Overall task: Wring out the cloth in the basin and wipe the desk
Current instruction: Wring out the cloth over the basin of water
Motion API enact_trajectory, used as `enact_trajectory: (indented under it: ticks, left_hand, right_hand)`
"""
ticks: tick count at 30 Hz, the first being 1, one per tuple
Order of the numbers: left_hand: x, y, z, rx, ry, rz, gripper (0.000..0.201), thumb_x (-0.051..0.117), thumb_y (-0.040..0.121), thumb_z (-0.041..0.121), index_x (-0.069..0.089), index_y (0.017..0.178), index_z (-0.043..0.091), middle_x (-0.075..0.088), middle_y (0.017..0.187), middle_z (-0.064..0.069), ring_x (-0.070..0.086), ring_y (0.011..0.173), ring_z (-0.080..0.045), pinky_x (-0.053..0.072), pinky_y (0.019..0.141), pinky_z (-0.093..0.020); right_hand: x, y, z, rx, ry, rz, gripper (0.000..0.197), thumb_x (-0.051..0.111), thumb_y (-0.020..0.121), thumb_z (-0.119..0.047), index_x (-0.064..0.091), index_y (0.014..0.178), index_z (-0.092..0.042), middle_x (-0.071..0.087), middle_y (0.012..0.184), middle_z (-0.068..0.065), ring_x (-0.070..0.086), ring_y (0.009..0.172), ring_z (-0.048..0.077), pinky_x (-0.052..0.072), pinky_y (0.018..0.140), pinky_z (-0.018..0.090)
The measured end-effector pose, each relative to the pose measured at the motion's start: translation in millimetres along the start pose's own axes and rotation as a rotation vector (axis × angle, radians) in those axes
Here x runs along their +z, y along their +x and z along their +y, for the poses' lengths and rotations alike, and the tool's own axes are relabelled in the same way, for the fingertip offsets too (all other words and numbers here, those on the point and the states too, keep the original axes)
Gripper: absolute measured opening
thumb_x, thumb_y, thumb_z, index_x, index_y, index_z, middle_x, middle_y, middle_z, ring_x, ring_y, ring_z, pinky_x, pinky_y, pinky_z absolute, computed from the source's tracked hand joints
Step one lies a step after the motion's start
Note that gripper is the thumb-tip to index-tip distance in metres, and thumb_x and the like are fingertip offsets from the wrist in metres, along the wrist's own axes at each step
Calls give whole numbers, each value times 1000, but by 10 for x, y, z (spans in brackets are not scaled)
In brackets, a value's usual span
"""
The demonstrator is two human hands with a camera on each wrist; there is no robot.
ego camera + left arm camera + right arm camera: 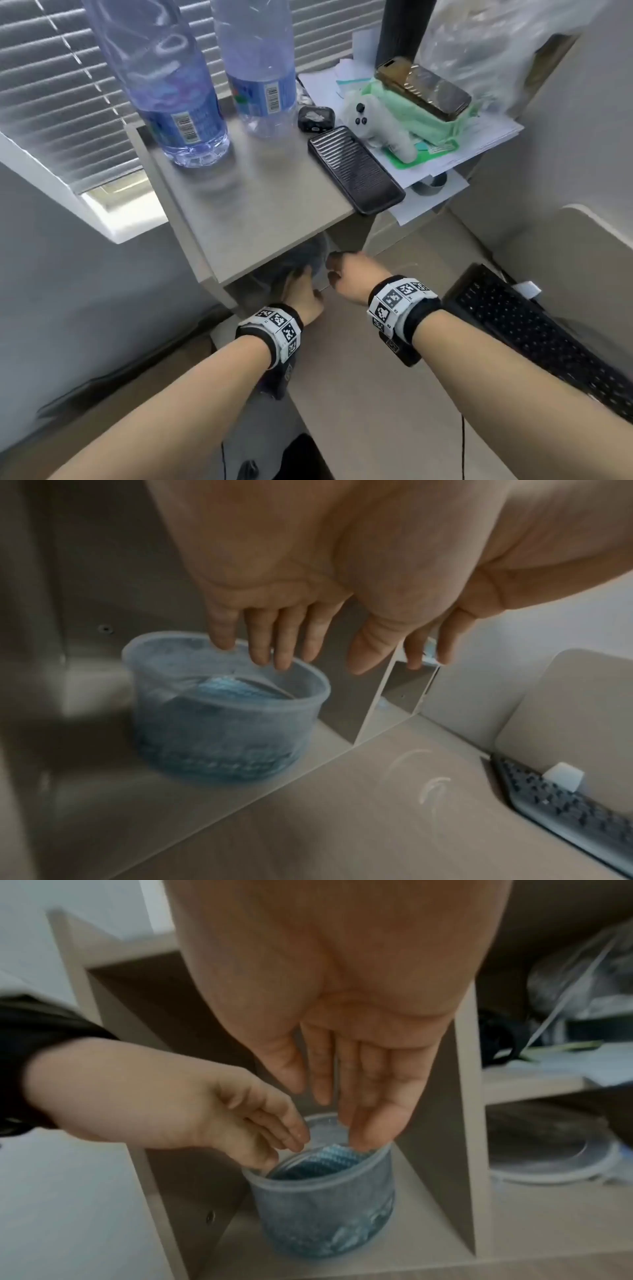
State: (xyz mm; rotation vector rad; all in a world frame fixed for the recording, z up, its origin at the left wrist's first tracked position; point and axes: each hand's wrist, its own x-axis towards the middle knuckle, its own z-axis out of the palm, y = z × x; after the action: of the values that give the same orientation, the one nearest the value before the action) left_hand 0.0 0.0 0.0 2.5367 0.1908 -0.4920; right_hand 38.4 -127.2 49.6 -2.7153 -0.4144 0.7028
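The blue cloth [322,1161], judged soft, heavy with water and slippery, is seen bunched inside the translucent basin [323,1210] at lower centre, best pinched at its raised fold, while both hands [359,1047] [164,1104] are held above with fingers [284,642] extended and empty.

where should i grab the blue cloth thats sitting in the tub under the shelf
Take the blue cloth by the folded edge standing highest in the tub, coming straight down through the open top. The tub's walls ring it on every side, so no side approach works. Both the left hand and right hand hover open at the rim; a pinch from above looks easiest.
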Motion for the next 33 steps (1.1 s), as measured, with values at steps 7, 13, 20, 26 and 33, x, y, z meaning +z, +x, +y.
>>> enact_trajectory:
  ticks: [7,13,20,26,33]
  left_hand:
    - [189,17,-290,-49,122,23,41,58,85,23,56,125,19,68,116,-9,62,110,-32,49,95,-38]
    - [209,3,-276,-43,106,2,30,54,87,24,62,115,20,70,107,-7,66,99,-29,46,73,-28]
    - [172,2,-288,-69,87,-66,21,51,92,27,65,107,20,69,104,-2,66,96,-26,53,81,-35]
    - [234,-35,-257,-28,112,-139,21,52,93,34,66,101,20,69,99,-1,65,91,-25,55,82,-37]
    - [319,40,-223,-46,31,-240,20,49,96,26,65,89,15,66,87,-1,63,83,-23,53,75,-35]
  right_hand:
    - [184,285,-25,42,-66,-152,48,51,90,-13,48,138,-17,56,136,12,56,120,32,50,97,40]
    - [307,241,65,10,-127,-134,54,44,81,-7,50,133,-20,54,136,7,56,117,31,51,96,42]
    - [364,236,130,-24,-263,-128,43,45,90,-15,55,132,-19,57,129,7,47,123,28,44,99,40]
    - [412,246,167,-18,-287,-176,29,46,90,-14,65,112,-14,65,112,9,58,102,27,47,74,33]
    - [485,232,264,68,-315,-228,23,47,90,-14,64,106,-10,69,104,13,64,89,30,47,68,33]
